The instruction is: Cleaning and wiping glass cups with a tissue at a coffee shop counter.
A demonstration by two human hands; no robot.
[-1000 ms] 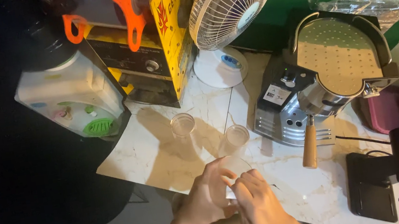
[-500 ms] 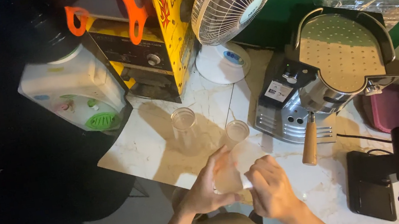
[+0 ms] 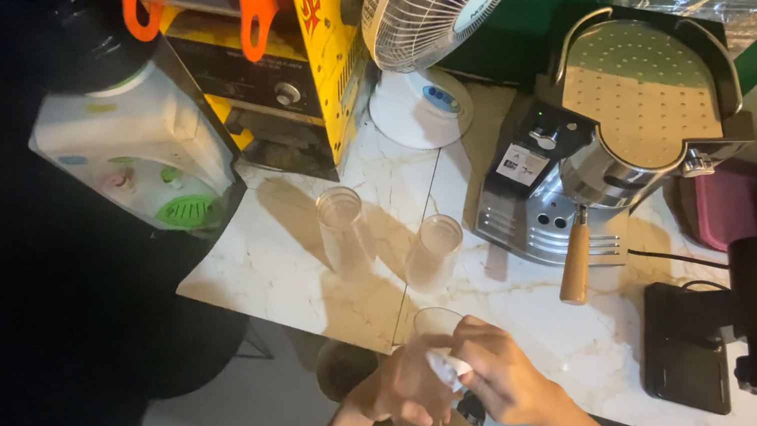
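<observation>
Fingers of the left hand (image 3: 412,392) and right hand (image 3: 504,381) close together on a small white packet (image 3: 448,370), pinched between both hands at the bench's near edge, directly over a clear cup (image 3: 436,321). Two more clear cups (image 3: 343,224) stand farther in, mid-bench (image 3: 304,255), lined toward the coffee machine (image 3: 593,159) and fan (image 3: 436,1).

Both forearms are bare, no sleeves, no watch or rings showing on the left hand (image 3: 408,396) or right hand (image 3: 506,380)
</observation>
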